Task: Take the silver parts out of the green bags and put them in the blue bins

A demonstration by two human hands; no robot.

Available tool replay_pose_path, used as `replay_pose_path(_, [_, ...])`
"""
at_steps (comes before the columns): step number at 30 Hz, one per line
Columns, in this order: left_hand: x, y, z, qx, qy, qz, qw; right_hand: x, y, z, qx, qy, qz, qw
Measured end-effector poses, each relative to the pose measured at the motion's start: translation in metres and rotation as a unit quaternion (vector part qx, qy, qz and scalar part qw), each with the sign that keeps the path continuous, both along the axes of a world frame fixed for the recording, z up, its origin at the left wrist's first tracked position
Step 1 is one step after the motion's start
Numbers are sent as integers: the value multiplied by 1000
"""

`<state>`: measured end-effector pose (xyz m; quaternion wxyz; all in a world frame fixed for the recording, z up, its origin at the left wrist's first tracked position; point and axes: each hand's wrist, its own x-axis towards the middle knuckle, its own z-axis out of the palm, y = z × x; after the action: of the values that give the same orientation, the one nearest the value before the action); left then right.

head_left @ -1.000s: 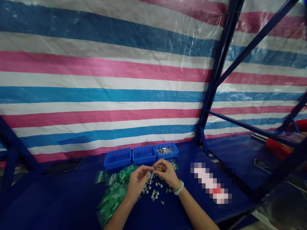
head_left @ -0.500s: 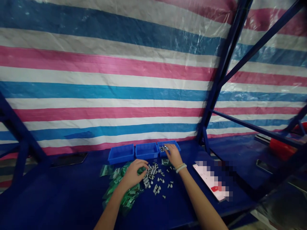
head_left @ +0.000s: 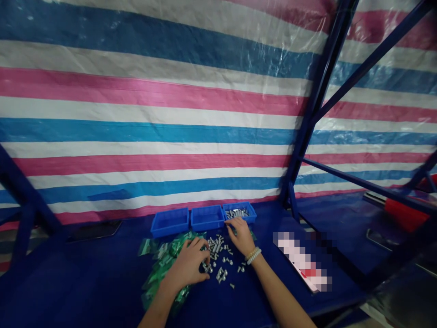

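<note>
A loose heap of silvery screws (head_left: 215,247) lies on the blue tabletop, with single screws scattered towards the front. My left hand (head_left: 188,264) is at the heap's left side, thumb and curved fingers apart around a few screws. Under and beside that hand spreads a pile of small green-and-clear plastic bags (head_left: 160,269). In front of the right-hand blue tray (head_left: 253,218), which holds many metal pieces, hovers my right hand (head_left: 241,236). Its fingers are loosely bent and apart, with nothing visible in them. A bracelet circles that wrist.
Two more blue trays, the left one (head_left: 170,222) and the middle one (head_left: 206,217), stand in the same row. A phone (head_left: 300,264) lies to the right, and a dark flat object (head_left: 95,230) at the left. Blue metal posts (head_left: 293,171) and a striped sheet (head_left: 153,161) stand behind.
My right hand has come out of the right-hand tray and towards me, uncovering the metal pieces there. My left hand has shifted slightly left and nearer, its thumb spread lower beside the screws.
</note>
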<state>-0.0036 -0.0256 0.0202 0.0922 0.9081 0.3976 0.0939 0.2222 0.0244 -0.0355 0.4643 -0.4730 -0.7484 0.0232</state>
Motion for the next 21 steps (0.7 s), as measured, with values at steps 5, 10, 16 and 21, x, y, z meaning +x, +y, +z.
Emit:
replay_pose_path(5, [3,1,-3,4,-5,-14,1000,1,-2,2,-2,5,-1,1000])
replay_pose_path(10, [5,4,-3,27,-51,-23,998,-2,-5,6,-11,58,21,998])
replay_pose_path(16, [5,14,-5,87,-198,60,975,-15,-18,18,-182,179,233,938])
replay_pose_path(21, [10,13,-5,20,-309,104,945,-26,-24,18,-200,232,260,916])
